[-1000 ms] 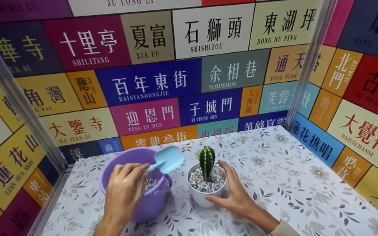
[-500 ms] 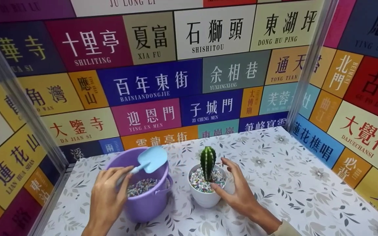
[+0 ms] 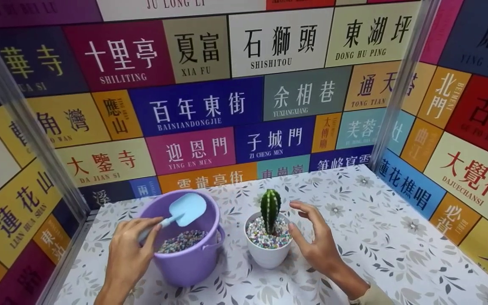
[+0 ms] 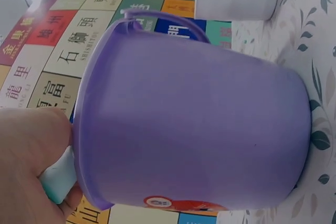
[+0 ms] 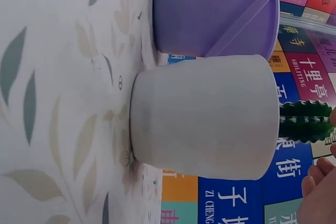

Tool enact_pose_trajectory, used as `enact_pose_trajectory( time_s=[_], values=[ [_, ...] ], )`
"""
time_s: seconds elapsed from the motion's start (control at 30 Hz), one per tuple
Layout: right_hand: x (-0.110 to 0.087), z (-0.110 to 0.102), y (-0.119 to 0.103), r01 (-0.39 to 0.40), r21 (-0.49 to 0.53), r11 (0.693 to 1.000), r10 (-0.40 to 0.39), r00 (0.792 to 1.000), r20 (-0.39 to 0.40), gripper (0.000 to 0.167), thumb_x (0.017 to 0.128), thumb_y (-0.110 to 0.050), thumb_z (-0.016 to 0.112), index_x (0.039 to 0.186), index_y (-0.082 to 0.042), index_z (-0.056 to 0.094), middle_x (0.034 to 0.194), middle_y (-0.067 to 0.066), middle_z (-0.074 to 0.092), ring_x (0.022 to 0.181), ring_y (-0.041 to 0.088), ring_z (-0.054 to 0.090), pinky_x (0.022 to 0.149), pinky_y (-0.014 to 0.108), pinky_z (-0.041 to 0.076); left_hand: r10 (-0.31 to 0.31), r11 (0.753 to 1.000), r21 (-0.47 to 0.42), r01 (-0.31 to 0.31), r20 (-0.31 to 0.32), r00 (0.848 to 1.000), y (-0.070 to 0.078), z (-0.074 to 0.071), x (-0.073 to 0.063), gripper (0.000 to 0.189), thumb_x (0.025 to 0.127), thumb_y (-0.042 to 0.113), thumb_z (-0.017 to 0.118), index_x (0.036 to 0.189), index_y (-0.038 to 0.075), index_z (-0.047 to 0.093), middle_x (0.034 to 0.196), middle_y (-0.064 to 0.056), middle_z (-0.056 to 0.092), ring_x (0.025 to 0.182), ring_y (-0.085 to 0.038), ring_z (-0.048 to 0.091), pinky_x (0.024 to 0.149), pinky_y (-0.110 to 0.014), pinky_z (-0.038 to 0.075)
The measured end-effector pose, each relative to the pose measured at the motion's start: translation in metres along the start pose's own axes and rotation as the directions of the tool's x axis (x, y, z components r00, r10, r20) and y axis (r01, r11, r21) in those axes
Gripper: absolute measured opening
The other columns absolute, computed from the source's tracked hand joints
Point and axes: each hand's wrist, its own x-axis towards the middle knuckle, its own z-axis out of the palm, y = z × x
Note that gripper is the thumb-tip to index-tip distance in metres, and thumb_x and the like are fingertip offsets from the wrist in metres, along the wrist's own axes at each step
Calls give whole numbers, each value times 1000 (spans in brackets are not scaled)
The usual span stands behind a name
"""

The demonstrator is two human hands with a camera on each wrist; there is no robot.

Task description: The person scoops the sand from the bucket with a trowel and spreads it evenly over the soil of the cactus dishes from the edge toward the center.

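In the head view my left hand [image 3: 129, 250] pinches the handle of a light blue toy shovel [image 3: 189, 209], its blade above the mouth of a purple bucket [image 3: 189, 264]. Multicoloured pebbles [image 3: 183, 241] lie inside the bucket. To the right stands a white pot [image 3: 268, 254] of similar pebbles, a green cactus [image 3: 270, 207] upright in it. Beside the pot's right rim is my right hand [image 3: 318, 241], fingers apart and loosely bent, holding nothing. The left wrist view shows the bucket's side [image 4: 189, 114] with the shovel handle [image 4: 59, 179] between thumb and fingers.
A white tablecloth [image 3: 379, 237] with grey leaves and flowers covers the table. Colourful panels with lettering [image 3: 193, 103] wall in the back and both sides. Metal posts [image 3: 400, 84] stand at the corners. The bucket's handle [image 3: 215, 239] hangs toward the pot.
My left hand has drawn the shovel leftward, back over the bucket. My right hand has come off the pot and moved slightly to the right.
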Motion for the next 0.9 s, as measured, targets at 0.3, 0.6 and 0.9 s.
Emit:
enact_pose_trajectory(
  time_s=[0.3, 0.6, 0.9],
  values=[
    [7, -6, -2, 35, -14, 999, -35, 999, -33, 48, 100, 3, 70, 147, -6, 61, 149, 9, 63, 142, 20, 58, 116, 28, 46, 7, 1000, 15, -8, 89, 996, 0, -1, 10, 17, 94, 11, 83, 111, 13, 85, 109, -11, 83, 105, -34, 68, 98, -54, 47],
    [12, -10, -6, 6, 7, 1000, -5, 999, -40, 49, 100, 3, 69, 147, -12, 62, 147, 3, 65, 141, 18, 59, 117, 24, 44, -82, 996, 48, 72, 232, 969, 1, -2, 21, 17, 96, 14, 81, 113, 13, 85, 113, -11, 83, 114, -36, 67, 106, -57, 47],
    [16, -12, -6, 7, 1, 1000, -7, 999, -31, 47, 100, 2, 69, 146, -6, 62, 147, 3, 66, 141, 24, 59, 119, 24, 43, -61, 998, 9, 61, 295, 953, -1, 0, 32, 15, 98, 14, 80, 112, 11, 84, 110, -10, 84, 120, -39, 68, 115, -63, 44]
  ],
)
